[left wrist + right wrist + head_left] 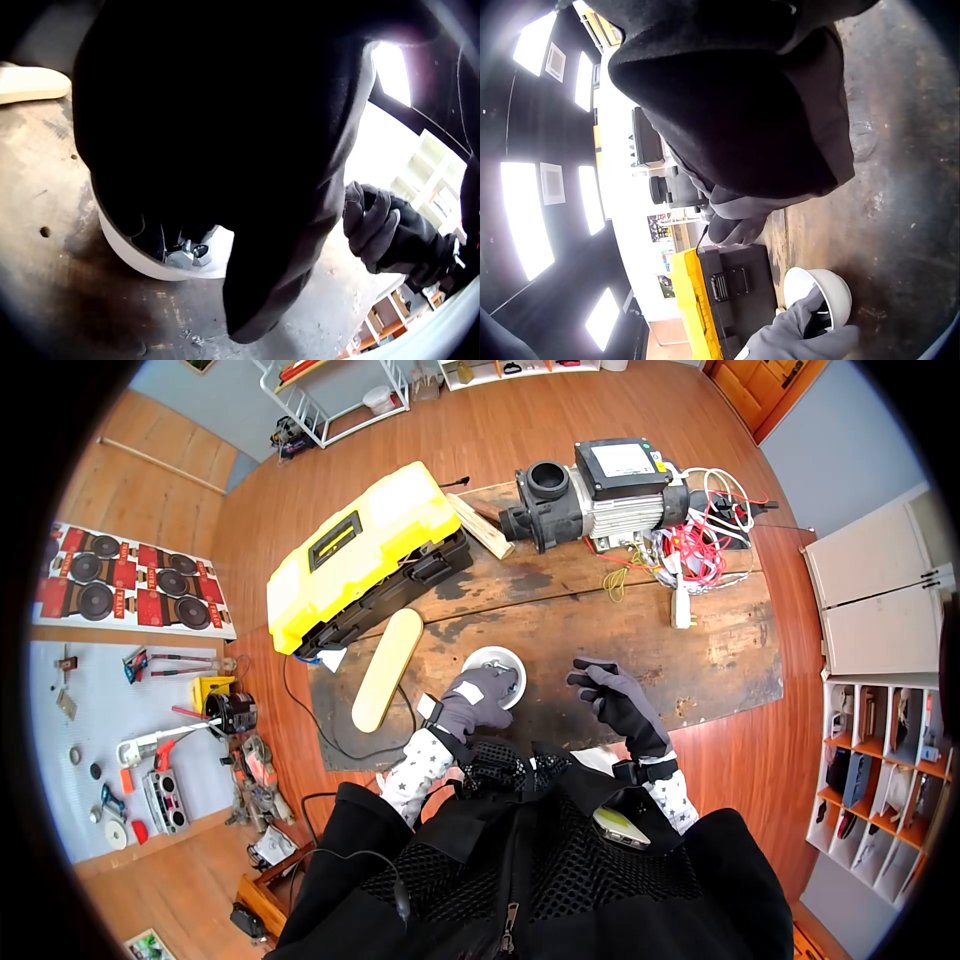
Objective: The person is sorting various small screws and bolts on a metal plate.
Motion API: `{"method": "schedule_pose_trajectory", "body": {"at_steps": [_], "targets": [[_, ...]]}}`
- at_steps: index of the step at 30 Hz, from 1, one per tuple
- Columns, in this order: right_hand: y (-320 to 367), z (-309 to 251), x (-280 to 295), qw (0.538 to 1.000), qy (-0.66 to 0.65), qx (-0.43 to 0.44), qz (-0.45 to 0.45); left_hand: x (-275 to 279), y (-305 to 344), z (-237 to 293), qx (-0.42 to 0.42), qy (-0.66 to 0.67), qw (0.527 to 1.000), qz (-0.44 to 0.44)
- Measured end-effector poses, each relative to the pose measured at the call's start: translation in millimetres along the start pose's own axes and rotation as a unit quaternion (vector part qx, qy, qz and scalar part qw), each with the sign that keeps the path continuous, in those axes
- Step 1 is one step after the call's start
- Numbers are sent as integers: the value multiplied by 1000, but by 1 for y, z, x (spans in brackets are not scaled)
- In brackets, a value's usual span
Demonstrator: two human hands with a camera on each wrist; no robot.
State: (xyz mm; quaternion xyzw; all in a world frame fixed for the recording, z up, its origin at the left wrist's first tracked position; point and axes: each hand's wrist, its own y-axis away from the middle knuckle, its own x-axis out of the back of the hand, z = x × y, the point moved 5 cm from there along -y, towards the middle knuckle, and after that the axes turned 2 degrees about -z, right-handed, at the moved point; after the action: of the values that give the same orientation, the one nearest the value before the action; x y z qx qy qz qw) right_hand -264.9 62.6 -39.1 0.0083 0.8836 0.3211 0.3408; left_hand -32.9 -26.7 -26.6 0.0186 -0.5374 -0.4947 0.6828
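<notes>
A small white bowl (518, 688) stands near the table's front edge. My gloved left hand (475, 702) reaches over it with its fingers dipped inside; the fingertips are hidden. In the left wrist view, shiny metal nuts (180, 257) lie in the bowl beside those fingers, and the straight thumb (259, 311) stands apart from them, past the rim. My gloved right hand (625, 702) hovers over the table to the right of the bowl. Its fingers are loosely bent, and no object shows in them.
A yellow toolbox (370, 550) stands at the back left, with a pale oblong board (388, 670) in front of it. Behind lies a motor pump (600, 500), with wooden strips (482, 527) at its left and tangled wires (700, 550) with a white plug (683, 605) at its right.
</notes>
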Motion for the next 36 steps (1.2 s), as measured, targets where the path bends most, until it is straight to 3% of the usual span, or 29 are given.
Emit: {"method": "schedule_pose_trajectory", "body": {"at_steps": [3,13,16,19,21,26,29,31,32,33,34,35,36], "targets": [[-4,1,-6,1000,-3,9,-7,3,-2,-6,2,-39,998,43],[4,-3,-7,1000,10,10,5,-12,-12,-10,-64,-51,997,8],[5,-4,-7,1000,15,9,4,-12,-8,-8,-89,-10,995,37],[4,-3,-7,1000,14,7,1,-19,-2,-7,-73,-37,996,48],[3,-3,-8,1000,11,6,0,-20,4,-5,-75,-79,986,126],[2,-4,-13,999,30,-12,11,-17,11,0,-87,-99,977,168],[1,-2,-15,998,59,-11,-3,-15,18,0,-98,-11,971,220],[-1,0,-18,998,59,-18,-2,-7,27,-7,-28,234,936,263],[-1,0,-20,998,58,-24,0,-3,29,-6,-26,235,935,265],[-1,1,-22,998,61,-26,-2,-6,28,-14,47,416,881,222],[-3,2,-25,998,50,-27,-2,-11,28,-20,118,579,789,171],[-4,2,-27,999,40,-28,-3,-4,28,-20,120,581,786,175],[-5,1,-29,999,44,-31,-6,-2,27,-17,115,687,701,151]]}}
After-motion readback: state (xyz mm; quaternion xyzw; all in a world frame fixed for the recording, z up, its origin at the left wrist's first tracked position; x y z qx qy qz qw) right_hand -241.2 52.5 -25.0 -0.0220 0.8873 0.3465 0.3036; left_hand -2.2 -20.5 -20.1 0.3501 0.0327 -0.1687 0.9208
